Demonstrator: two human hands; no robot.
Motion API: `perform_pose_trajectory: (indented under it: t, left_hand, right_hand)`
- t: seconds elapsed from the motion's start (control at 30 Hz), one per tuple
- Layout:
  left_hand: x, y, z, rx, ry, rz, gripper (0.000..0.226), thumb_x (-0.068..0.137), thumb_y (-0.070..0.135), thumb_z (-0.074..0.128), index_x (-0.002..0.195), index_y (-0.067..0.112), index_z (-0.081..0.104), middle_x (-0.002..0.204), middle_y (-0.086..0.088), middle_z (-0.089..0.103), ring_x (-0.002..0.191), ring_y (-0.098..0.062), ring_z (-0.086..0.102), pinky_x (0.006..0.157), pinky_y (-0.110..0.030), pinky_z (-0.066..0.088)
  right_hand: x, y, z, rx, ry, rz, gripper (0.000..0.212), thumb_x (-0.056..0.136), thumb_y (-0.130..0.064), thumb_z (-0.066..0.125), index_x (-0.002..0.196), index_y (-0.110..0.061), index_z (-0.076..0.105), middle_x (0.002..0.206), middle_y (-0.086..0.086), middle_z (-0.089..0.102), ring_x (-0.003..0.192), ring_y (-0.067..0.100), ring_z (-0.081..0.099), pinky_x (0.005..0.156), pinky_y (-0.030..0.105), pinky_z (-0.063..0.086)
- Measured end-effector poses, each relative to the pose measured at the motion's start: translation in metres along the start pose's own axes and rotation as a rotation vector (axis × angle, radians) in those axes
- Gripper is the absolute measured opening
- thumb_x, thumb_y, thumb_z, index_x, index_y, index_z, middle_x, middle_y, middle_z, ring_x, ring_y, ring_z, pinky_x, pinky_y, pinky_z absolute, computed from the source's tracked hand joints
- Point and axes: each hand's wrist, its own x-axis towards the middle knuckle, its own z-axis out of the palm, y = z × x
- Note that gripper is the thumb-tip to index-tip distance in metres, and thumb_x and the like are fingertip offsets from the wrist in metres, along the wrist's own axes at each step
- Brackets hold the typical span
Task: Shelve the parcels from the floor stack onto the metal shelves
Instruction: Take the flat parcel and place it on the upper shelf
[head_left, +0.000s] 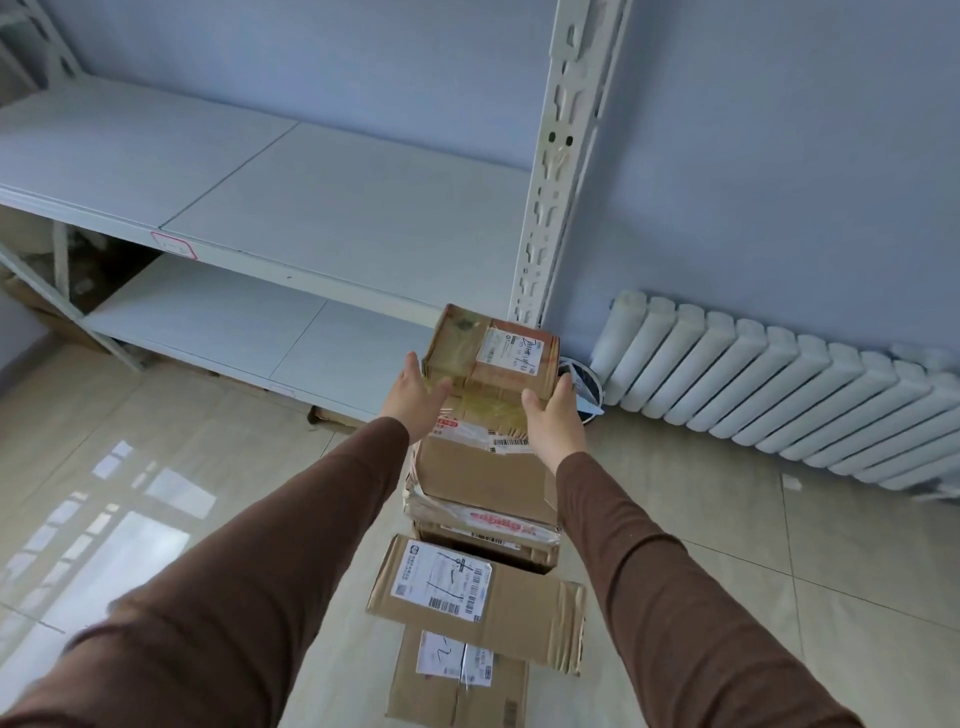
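Head view: your left hand (415, 397) and right hand (555, 415) clamp the taped cardboard parcel (491, 358) by opposite sides; it looks light, stiff, slick.

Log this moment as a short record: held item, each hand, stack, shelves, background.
held item: small taped parcel with a shipping label on top, at the top of the stack
left hand: on the parcel's left side, thumb across the near face
right hand: on the parcel's right side
stack: more parcels on the tiled floor below
shelves: white metal shelves, visible boards bare
background: white radiator along the wall
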Motion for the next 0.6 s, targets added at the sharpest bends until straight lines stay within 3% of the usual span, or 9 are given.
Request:
perform_pose_trajectory:
  t: [0.1,0.17,0.23,0.37,0.47,0.53,0.6]
  left_hand:
    - [0.012,0.0,0.009,-0.077,0.011,-0.058,0.074,0.106,0.045,0.044,0.162,0.011,0.008,0.163,-0.019,0.031,0.146,-0.036,0.037,0.118,-0.044,0.032]
    - [0.015,0.0,0.013,-0.14,0.038,-0.081,0.068,0.106,0.044,0.044,0.158,0.01,0.02,0.154,-0.02,0.044,0.138,-0.037,0.047,0.113,-0.046,0.039]
    - [0.011,0.002,0.014,-0.18,0.082,-0.098,0.062,0.106,0.044,0.044,0.153,0.007,0.028,0.145,-0.021,0.051,0.13,-0.038,0.052,0.105,-0.045,0.044]
    - [-0.01,-0.009,0.006,-0.296,0.216,-0.122,0.054,0.103,0.05,0.045,0.138,0.01,0.04,0.126,-0.02,0.06,0.113,-0.039,0.06,0.095,-0.048,0.052]
    - [-0.034,-0.021,-0.01,-0.423,0.347,-0.118,0.033,0.104,0.043,0.049,0.117,0.014,0.046,0.105,-0.01,0.061,0.098,-0.032,0.06,0.079,-0.039,0.051]
    - [-0.053,-0.028,-0.028,-0.492,0.44,-0.123,0.029,0.104,0.039,0.051,0.113,0.012,0.046,0.098,-0.002,0.058,0.088,-0.02,0.056,0.069,-0.028,0.046]
    - [-0.072,-0.038,-0.049,-0.539,0.541,-0.137,0.032,0.104,0.038,0.051,0.112,0.007,0.047,0.099,-0.004,0.058,0.082,-0.015,0.053,0.066,-0.023,0.043]
  right_hand:
    - [0.009,0.0,0.0,0.085,-0.054,0.043,0.071,0.104,-0.049,0.039,0.161,-0.014,0.013,0.166,0.007,0.027,0.144,0.032,0.04,0.116,0.045,0.036]
    - [0.011,0.0,0.001,0.143,-0.046,0.031,0.062,0.105,-0.044,0.041,0.156,-0.012,0.026,0.154,0.009,0.044,0.124,0.028,0.054,0.102,0.04,0.045]
    - [0.009,-0.002,0.002,0.192,-0.036,0.013,0.056,0.107,-0.039,0.042,0.153,-0.01,0.031,0.146,0.01,0.05,0.111,0.026,0.055,0.089,0.033,0.041]
    - [-0.006,-0.01,0.007,0.226,-0.064,-0.021,0.057,0.106,-0.039,0.044,0.155,-0.013,0.027,0.145,0.007,0.054,0.121,0.03,0.058,0.096,0.037,0.047]
    - [-0.024,-0.029,0.013,0.278,-0.102,-0.113,0.058,0.106,-0.036,0.046,0.156,-0.018,0.024,0.144,0.001,0.054,0.123,0.026,0.058,0.103,0.04,0.047]
    - [-0.037,-0.051,0.016,0.309,-0.143,-0.202,0.054,0.107,-0.03,0.047,0.156,-0.02,0.025,0.132,-0.003,0.054,0.116,0.02,0.058,0.098,0.034,0.046]
    - [-0.047,-0.076,0.021,0.352,-0.203,-0.301,0.05,0.107,-0.024,0.046,0.153,-0.024,0.026,0.126,-0.004,0.056,0.105,0.016,0.06,0.093,0.033,0.048]
